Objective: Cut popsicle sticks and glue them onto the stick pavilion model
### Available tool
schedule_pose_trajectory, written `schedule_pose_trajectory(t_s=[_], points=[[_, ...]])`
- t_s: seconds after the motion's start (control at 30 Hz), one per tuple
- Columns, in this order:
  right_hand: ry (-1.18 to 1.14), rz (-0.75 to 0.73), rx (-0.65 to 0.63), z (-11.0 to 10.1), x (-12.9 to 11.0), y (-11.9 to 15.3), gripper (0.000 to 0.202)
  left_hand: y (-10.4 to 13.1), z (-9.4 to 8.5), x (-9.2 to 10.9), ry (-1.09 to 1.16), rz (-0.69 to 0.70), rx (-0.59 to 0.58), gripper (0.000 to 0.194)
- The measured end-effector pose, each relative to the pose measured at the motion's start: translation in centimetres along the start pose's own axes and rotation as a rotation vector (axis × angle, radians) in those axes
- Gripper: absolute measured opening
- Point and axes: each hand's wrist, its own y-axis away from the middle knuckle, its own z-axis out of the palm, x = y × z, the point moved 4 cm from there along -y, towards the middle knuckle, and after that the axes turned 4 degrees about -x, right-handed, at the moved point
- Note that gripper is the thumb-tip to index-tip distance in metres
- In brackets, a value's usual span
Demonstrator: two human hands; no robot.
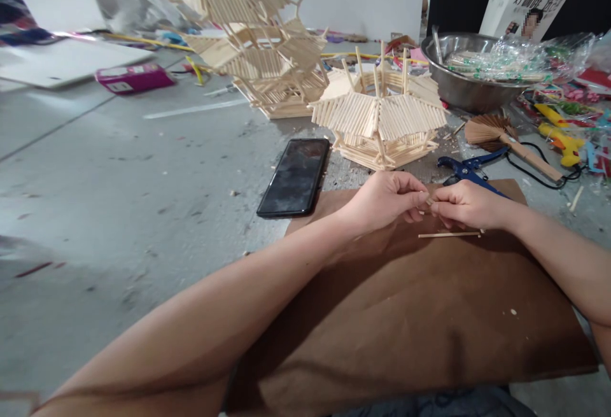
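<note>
My left hand [394,197] and my right hand [461,204] meet over the brown paper sheet [405,321]. Both have their fingers pinched together around a small pale wooden piece [428,202], mostly hidden by the fingertips. Just below the right hand, a thin wooden stick [449,235] lies on the paper. Beyond my hands stands a small pavilion model [379,114] built of wooden sticks, with several uprights rising above its sloping roof. A taller stick pagoda [267,54] is behind it to the left.
A black phone [294,178] lies left of my hands. Blue cutters [470,169], a brush [506,140] and a yellow glue gun [563,140] are on the right. Behind them, a metal bowl [453,89] holds plastic-wrapped sticks. A magenta box [136,78] rests at the far left.
</note>
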Motion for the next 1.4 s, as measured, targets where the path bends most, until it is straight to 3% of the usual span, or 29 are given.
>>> schedule_pose_trajectory(t_s=[0.27,0.43,0.63,0.77,0.87,1.07,1.23,1.4], points=[[-0.072,-0.042,0.232,-0.4,0.9,-0.3,0.032,-0.4,-0.1,-0.3,0.269,-0.020,0.097,0.011],[0.015,-0.082,0.313,-0.9,0.7,-0.2,0.028,-0.4,-0.1,-0.3,0.201,-0.020,0.086,0.010],[0.236,-0.066,0.242,-1.5,0.1,0.2,0.027,-0.2,-0.6,0.5,-0.246,0.075,-0.029,0.015],[0.293,-0.030,0.210,-1.5,0.2,0.4,0.029,-0.1,-0.6,0.7,-0.460,0.139,-0.059,0.043],[0.239,0.000,0.179,-1.4,0.2,0.3,0.028,-0.1,-0.5,0.8,-0.555,0.180,-0.077,0.049],[-0.105,0.118,0.057,-1.1,0.6,0.0,0.026,0.1,-0.4,1.1,-0.656,0.196,-0.063,0.042],[-0.203,0.125,0.033,-1.1,0.9,-0.1,0.029,0.0,-0.6,1.1,-0.635,0.165,-0.079,0.022],[-0.241,0.172,0.025,-1.0,0.9,0.0,0.036,0.0,-0.7,1.2,-0.640,0.162,-0.021,0.025]])
